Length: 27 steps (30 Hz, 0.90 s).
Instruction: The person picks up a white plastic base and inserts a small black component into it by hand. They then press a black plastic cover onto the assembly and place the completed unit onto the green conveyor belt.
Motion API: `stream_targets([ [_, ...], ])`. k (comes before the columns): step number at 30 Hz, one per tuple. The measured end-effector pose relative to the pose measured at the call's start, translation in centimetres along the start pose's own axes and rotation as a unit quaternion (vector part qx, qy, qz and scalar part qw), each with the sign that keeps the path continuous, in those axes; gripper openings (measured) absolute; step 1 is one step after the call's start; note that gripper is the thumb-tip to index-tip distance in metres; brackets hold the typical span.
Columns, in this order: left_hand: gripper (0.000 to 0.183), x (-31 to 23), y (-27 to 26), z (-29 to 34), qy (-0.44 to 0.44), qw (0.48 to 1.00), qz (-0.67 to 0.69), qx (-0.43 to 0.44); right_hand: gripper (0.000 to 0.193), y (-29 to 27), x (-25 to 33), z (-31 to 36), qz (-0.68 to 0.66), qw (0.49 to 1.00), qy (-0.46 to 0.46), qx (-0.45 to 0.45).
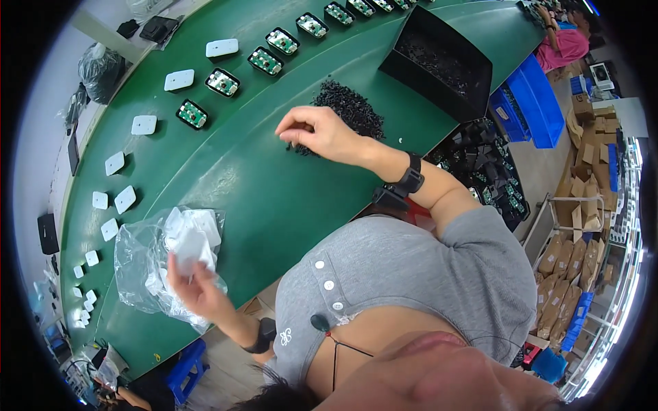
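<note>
My left hand (200,291) is at the clear plastic bag (140,270) on the left of the green table. Between its thumb and fingers is a white plastic cover (186,252), slightly blurred. More white covers (205,222) lie in and on the bag behind it. Over the near left side of a heap of small black parts (349,106), my right hand (315,133) is held with fingers curled and tips pinched together. Whatever may be in that pinch is too small to make out.
Black housings with green circuit boards (223,82) form a curved row along the far side. White covers (144,125) run down the left. A black bin (439,61) stands at the upper right, near a blue crate (531,103) and a container of black parts (490,168).
</note>
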<state>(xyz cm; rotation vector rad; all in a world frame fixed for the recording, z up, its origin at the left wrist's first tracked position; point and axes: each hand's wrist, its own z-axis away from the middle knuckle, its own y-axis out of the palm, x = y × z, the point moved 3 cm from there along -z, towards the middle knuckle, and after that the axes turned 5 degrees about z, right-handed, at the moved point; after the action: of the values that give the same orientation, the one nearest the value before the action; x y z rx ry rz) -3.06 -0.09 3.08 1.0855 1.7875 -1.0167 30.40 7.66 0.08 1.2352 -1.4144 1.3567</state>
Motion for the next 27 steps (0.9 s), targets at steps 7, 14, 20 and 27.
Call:
stream_targets([
  [7, 0.038, 1.8, 11.3, 1.2, -0.226, 0.928, 0.186, 0.229, 0.016, 3.5, 1.7, 1.9, -0.074, 0.99, 0.005, 0.12],
  [14, 0.022, -0.1, 14.3, 0.5, -0.016, 0.976, 0.074, 0.202, 0.022, 3.6, 2.0, 2.6, -0.092, 0.987, 0.055, 0.119],
  [20, 0.014, 0.2, 13.9, 0.8, 0.053, 0.981, 0.067, 0.176, 0.015, 4.6, 2.4, 2.8, 0.019, 0.995, -0.012, 0.095],
  [27, 0.011, 1.0, 13.3, 1.4, -0.208, 0.931, 0.207, 0.218, 0.009, 4.8, 2.9, 2.6, 0.2, 0.953, -0.226, 0.026],
])
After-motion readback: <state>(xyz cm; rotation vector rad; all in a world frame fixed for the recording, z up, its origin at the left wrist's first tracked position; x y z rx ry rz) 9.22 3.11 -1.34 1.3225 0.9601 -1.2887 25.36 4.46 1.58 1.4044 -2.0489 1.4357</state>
